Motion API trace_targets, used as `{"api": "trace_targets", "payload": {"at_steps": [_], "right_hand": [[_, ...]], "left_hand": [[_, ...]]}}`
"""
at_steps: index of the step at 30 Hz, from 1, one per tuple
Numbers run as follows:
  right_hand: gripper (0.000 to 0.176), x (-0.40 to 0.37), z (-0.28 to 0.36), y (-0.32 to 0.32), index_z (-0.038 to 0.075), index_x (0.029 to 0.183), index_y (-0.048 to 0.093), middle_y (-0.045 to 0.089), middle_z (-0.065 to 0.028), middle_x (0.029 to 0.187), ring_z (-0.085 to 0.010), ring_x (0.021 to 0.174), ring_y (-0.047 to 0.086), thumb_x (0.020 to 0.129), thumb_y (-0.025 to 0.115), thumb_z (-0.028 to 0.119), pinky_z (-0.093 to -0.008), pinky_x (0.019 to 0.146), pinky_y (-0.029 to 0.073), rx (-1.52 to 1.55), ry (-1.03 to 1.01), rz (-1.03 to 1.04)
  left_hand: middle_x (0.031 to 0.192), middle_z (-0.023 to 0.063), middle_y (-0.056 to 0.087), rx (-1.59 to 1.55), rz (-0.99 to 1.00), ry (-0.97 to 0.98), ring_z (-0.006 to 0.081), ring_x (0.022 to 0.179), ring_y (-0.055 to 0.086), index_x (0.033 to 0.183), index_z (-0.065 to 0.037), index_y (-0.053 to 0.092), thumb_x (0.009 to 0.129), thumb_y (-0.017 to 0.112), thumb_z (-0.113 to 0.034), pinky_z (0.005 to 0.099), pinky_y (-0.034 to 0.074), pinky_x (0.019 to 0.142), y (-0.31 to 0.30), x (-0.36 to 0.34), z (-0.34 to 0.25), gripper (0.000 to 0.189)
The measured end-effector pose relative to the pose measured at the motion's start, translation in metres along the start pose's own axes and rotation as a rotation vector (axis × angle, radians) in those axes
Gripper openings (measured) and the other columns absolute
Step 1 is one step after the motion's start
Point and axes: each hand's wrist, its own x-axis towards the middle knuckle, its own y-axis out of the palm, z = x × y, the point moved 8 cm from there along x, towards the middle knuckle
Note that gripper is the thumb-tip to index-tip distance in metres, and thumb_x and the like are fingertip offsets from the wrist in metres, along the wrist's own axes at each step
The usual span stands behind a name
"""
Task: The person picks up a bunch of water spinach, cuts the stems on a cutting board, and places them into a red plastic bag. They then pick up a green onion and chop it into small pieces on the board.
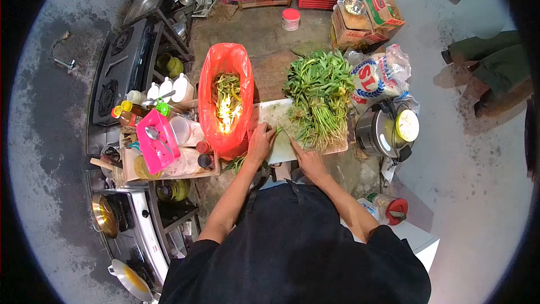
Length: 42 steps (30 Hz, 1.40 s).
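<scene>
A white cutting board (270, 114) lies in front of me. My left hand (260, 143) is closed at its left side, fingertips pinching a small green stem (278, 129). Opposite it, my right hand (309, 162) is wrapped round a knife (287, 133), whose thin blade points toward the stem; most of the handle is hidden by the fingers. A large heap of leafy greens (319, 87) with long stems and roots covers the board's right part. Left of the board stands an open red plastic bag (209, 101) with leaves and stem scraps inside.
A pink tray (151, 145) with spoons, bottles and jars stands left of the bag. A rice cooker (372, 132) and a printed sack (374, 79) are on the right. Stoves (115, 73) line the left wall. Another person's legs (495, 67) show at far right.
</scene>
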Motion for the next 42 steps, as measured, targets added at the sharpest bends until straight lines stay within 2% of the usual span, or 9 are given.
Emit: {"api": "trace_targets", "payload": {"at_steps": [1,8,11,14,19,22,26,34,42], "right_hand": [[0.066,-0.001,0.002,-0.002,0.028,0.157,0.029,0.065,-0.0222,0.071,-0.0426,0.061,0.063,0.097,0.053,0.015,-0.0541,0.061,0.051,0.016,-0.016,-0.017],[0.065,-0.005,0.008,-0.006,0.024,0.157,0.029,0.064,-0.0236,0.069,-0.0431,0.059,0.063,0.097,0.053,0.015,-0.0539,0.059,0.051,0.018,-0.059,-0.041],[0.066,-0.001,0.008,-0.005,0.024,0.157,0.029,0.065,-0.0238,0.071,-0.0429,0.06,0.064,0.096,0.053,0.014,-0.0539,0.058,0.052,0.008,-0.035,0.016],[0.072,0.005,0.009,0.005,0.023,0.157,0.03,0.068,-0.0231,0.075,-0.0418,0.067,0.068,0.09,0.054,0.011,-0.0531,0.063,0.055,-0.029,0.0,0.047],[0.071,0.017,0.006,0.017,0.023,0.157,0.03,0.068,-0.0228,0.074,-0.0418,0.066,0.068,0.091,0.05,0.009,-0.054,0.062,0.055,-0.011,0.024,0.05],[0.069,0.01,0.0,0.021,0.028,0.158,0.026,0.067,-0.0219,0.074,-0.042,0.063,0.066,0.096,0.052,0.012,-0.0533,0.06,0.054,-0.065,-0.003,0.021],[0.071,0.002,-0.007,0.021,0.029,0.158,0.026,0.067,-0.0217,0.076,-0.0415,0.064,0.066,0.095,0.053,0.012,-0.0528,0.059,0.054,-0.051,-0.046,-0.005],[0.072,0.001,-0.006,0.015,0.028,0.158,0.027,0.068,-0.0204,0.078,-0.0405,0.065,0.066,0.093,0.055,0.013,-0.0519,0.06,0.054,-0.162,-0.036,0.02],[0.067,0.009,0.001,0.016,0.028,0.157,0.03,0.067,-0.0207,0.074,-0.0408,0.063,0.066,0.095,0.055,0.016,-0.0531,0.059,0.054,-0.084,-0.011,0.014]], "left_hand": [[0.089,0.0146,0.057,0.004,0.001,0.004,0.0312,0.086,0.059,0.104,-0.002,0.074,0.083,0.073,-0.009,0.0414,0.049,0.076,0.0,0.001,-0.001,0.022],[0.09,0.013,0.057,0.001,-0.017,0.03,0.0304,0.09,0.059,0.1,0.0,0.073,0.085,0.07,-0.008,0.0406,0.049,0.081,0.001,0.0,0.0,0.017],[0.093,0.0149,0.058,0.007,0.021,0.009,0.0314,0.09,0.06,0.104,-0.001,0.074,0.083,0.071,-0.007,0.041,0.05,0.081,0.004,0.0,0.001,0.022],[0.093,0.015,0.058,0.009,0.015,-0.007,0.0317,0.09,0.06,0.105,-0.001,0.073,0.082,0.071,-0.006,0.0409,0.05,0.081,0.008,-0.002,0.004,0.024],[0.09,0.0153,0.059,0.01,-0.009,-0.019,0.0321,0.089,0.06,0.104,0.0,0.074,0.082,0.071,-0.005,0.0413,0.05,0.08,0.004,-0.001,0.003,0.022],[0.09,0.0145,0.058,0.002,-0.022,-0.028,0.0315,0.089,0.06,0.101,-0.001,0.074,0.083,0.071,-0.006,0.0412,0.05,0.08,0.005,0.0,0.004,0.019],[0.09,0.0136,0.058,-0.04,-0.053,-0.055,0.0306,0.09,0.06,0.097,-0.001,0.074,0.083,0.071,-0.007,0.0409,0.049,0.08,0.004,-0.003,0.007,0.016],[0.09,0.0138,0.06,-0.08,-0.053,-0.081,0.031,0.089,0.061,0.099,0.0,0.075,0.082,0.073,-0.008,0.0406,0.05,0.081,0.006,-0.004,0.011,0.019],[0.093,0.0144,0.06,-0.085,-0.043,-0.041,0.0311,0.093,0.06,0.102,0.0,0.074,0.082,0.073,-0.008,0.0402,0.05,0.083,0.001,-0.004,0.009,0.022]]}}
